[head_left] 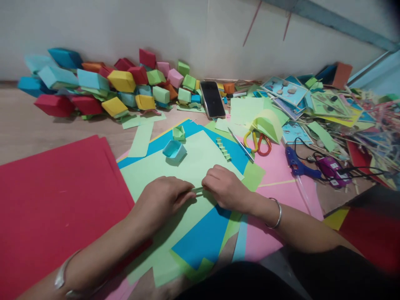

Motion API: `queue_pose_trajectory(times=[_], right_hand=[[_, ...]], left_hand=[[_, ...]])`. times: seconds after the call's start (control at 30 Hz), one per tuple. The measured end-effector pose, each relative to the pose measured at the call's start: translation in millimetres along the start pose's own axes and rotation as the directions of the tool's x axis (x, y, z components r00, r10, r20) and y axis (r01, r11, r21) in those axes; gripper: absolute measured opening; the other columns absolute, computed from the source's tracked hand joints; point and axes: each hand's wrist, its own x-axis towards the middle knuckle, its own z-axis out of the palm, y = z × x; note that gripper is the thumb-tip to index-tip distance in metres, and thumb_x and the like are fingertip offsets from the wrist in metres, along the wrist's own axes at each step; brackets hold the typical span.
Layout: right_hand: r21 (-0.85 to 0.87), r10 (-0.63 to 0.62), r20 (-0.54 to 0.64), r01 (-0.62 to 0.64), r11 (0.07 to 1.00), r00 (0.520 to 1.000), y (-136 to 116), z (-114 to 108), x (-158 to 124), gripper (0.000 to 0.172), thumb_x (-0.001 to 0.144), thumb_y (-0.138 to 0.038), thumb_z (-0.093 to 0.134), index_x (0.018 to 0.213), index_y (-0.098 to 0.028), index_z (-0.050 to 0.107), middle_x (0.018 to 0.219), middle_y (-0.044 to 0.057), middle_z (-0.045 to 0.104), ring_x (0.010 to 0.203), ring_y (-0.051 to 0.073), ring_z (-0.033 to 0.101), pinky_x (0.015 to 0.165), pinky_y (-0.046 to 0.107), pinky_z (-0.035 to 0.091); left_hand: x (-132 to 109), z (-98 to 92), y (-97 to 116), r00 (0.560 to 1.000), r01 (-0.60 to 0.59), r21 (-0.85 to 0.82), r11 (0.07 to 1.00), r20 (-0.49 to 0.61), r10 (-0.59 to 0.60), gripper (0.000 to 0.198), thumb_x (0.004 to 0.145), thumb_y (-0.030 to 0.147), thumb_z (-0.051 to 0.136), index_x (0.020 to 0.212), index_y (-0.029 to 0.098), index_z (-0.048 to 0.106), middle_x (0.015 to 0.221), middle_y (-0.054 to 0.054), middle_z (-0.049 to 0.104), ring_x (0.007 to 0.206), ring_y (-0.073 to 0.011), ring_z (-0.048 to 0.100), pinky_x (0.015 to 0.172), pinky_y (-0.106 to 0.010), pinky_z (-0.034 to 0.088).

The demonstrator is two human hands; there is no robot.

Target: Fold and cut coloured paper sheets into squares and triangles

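Between my two hands is a narrow folded strip of light green paper. My left hand pinches its left end and my right hand pinches its right end, so much of the strip is hidden by fingers. Both hands are just above a large light green sheet. Beyond them on that sheet stand an open light blue paper box and a smaller green paper piece. A zigzag-folded green strip lies past my right hand.
Red sheets lie at left. Coloured paper boxes are piled along the wall beside a phone. To the right are scissors, a silver pen-like tool, a blue glue gun with its cord, and heaped paper scraps and cards.
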Motion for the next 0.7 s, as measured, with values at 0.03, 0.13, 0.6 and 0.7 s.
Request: queue_pose_trajectory(times=[0.03, 0.13, 0.6, 0.7], right_hand=[[-0.001, -0.001, 0.010, 0.001, 1.000, 1.000, -0.7, 0.6, 0.1, 0.025, 0.093, -0.011, 0.040, 0.078, -0.015, 0.059, 0.073, 0.006, 0.054, 0.070, 0.019, 0.042, 0.066, 0.031, 0.032], [-0.019, -0.004, 0.024, 0.005, 1.000, 1.000, -1.8, 2.4, 0.1, 0.024, 0.096, -0.015, 0.042, 0.082, -0.014, 0.062, 0.077, 0.007, 0.059, 0.073, 0.019, 0.045, 0.066, 0.031, 0.030], [-0.219, -0.091, -0.004, 0.088, 0.972, 0.996, 1.6, -8.4, -5.9, 0.022, 0.089, -0.007, 0.047, 0.076, -0.016, 0.061, 0.062, 0.002, 0.059, 0.061, 0.016, 0.046, 0.061, 0.032, 0.022], [-0.236, -0.094, 0.031, 0.099, 0.967, 0.995, 8.5, -7.5, -6.6, 0.022, 0.091, -0.005, 0.045, 0.081, -0.016, 0.061, 0.067, 0.003, 0.061, 0.063, 0.016, 0.049, 0.060, 0.031, 0.024]], left_hand=[[-0.2, -0.1, 1.4, 1.000, -0.004, 0.029, 1.000, -0.008, 0.004, 0.027, 0.094, 0.029, 0.052, 0.078, 0.021, 0.072, 0.070, -0.005, 0.071, 0.068, -0.0205, 0.061, 0.060, -0.030, 0.035], [-0.5, 1.3, 4.2, 0.999, -0.015, 0.084, 0.996, -0.050, 0.020, 0.027, 0.092, 0.028, 0.056, 0.071, 0.020, 0.071, 0.066, -0.003, 0.069, 0.065, -0.0195, 0.060, 0.058, -0.029, 0.033], [-8.5, -2.5, -1.5, 0.986, -0.041, 0.191, 0.981, -0.154, 0.071, 0.032, 0.095, 0.031, 0.051, 0.078, 0.022, 0.075, 0.067, -0.004, 0.070, 0.065, -0.0222, 0.061, 0.059, -0.031, 0.033], [-6.7, -8.3, -7.7, 0.997, -0.010, 0.172, 0.985, -0.068, 0.022, 0.030, 0.097, 0.032, 0.050, 0.090, 0.022, 0.078, 0.081, -0.007, 0.076, 0.077, -0.0270, 0.066, 0.064, -0.034, 0.037]])
